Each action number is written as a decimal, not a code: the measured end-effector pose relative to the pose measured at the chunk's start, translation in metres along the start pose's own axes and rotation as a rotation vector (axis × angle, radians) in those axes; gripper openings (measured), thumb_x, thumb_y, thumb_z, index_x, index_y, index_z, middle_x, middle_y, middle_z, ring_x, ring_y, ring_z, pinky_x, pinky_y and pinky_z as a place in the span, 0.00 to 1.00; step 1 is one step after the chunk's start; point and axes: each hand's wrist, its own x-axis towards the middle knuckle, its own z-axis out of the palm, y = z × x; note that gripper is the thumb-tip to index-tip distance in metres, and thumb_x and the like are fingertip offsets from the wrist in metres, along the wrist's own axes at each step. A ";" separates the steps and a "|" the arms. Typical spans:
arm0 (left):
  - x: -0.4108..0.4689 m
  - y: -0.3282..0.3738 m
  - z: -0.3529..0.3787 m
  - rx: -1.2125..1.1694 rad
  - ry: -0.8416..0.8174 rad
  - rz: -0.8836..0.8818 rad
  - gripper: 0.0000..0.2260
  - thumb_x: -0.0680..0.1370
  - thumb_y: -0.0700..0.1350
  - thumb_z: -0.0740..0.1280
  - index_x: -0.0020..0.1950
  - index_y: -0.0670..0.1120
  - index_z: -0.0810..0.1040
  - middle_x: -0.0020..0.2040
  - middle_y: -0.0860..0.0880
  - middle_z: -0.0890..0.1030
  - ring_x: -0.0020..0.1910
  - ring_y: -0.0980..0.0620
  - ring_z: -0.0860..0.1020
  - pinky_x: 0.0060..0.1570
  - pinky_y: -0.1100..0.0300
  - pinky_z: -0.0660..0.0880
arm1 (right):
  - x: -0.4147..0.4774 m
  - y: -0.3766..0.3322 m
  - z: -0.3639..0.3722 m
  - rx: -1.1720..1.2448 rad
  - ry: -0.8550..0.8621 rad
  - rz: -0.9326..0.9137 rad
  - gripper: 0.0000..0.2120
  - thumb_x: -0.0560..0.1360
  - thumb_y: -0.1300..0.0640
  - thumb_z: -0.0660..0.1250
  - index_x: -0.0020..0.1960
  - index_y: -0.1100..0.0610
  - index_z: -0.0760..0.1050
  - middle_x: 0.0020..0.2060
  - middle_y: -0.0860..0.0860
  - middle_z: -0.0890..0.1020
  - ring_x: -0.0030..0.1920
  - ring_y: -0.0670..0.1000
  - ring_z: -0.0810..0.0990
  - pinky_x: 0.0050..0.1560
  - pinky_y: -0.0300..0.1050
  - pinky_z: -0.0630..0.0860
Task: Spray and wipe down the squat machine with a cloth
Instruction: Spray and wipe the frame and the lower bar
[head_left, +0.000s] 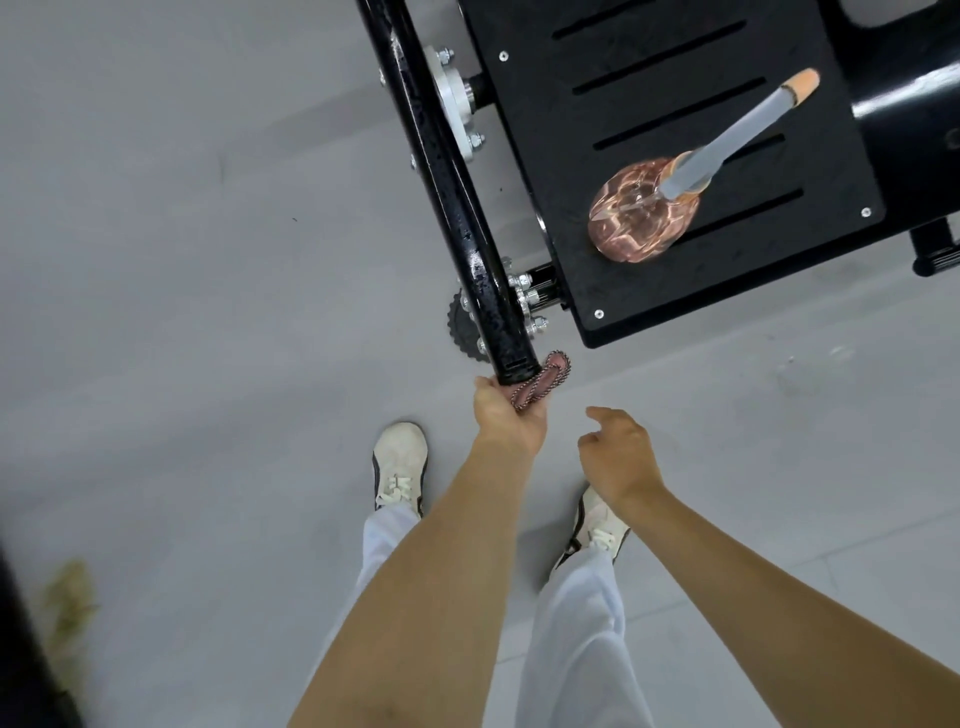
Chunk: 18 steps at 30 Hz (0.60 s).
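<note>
Reaching down, left hand (509, 415) grips cloth (543, 382), seemingly touching the bar (467, 218).

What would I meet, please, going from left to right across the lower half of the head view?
Left shoe → left hand, gripping the cloth → right hand.

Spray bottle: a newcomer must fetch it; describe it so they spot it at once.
On the squat machine, find the black slotted footplate. The spray bottle stands on its near half. Nothing else there is clear and pinkish with a grey, orange-tipped sprayer.
</note>
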 end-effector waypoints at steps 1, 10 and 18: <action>-0.001 -0.001 0.000 -0.034 -0.006 -0.013 0.24 0.84 0.54 0.48 0.60 0.36 0.72 0.55 0.36 0.79 0.52 0.37 0.79 0.53 0.43 0.77 | -0.003 0.000 0.001 0.000 -0.004 0.009 0.24 0.76 0.66 0.56 0.72 0.60 0.66 0.70 0.55 0.69 0.66 0.55 0.72 0.66 0.48 0.70; -0.027 0.009 0.010 -0.149 -0.043 -0.128 0.24 0.82 0.54 0.56 0.59 0.32 0.72 0.58 0.35 0.78 0.59 0.35 0.77 0.46 0.45 0.81 | -0.029 -0.012 -0.003 -0.006 -0.018 0.043 0.23 0.76 0.65 0.56 0.71 0.59 0.67 0.69 0.53 0.70 0.64 0.55 0.73 0.64 0.45 0.70; -0.037 0.007 0.036 0.121 0.084 -0.070 0.28 0.72 0.59 0.71 0.62 0.39 0.74 0.55 0.42 0.81 0.38 0.47 0.80 0.45 0.54 0.81 | -0.032 -0.034 -0.020 -0.020 0.002 -0.019 0.21 0.77 0.64 0.57 0.71 0.60 0.68 0.69 0.56 0.69 0.66 0.55 0.71 0.64 0.44 0.67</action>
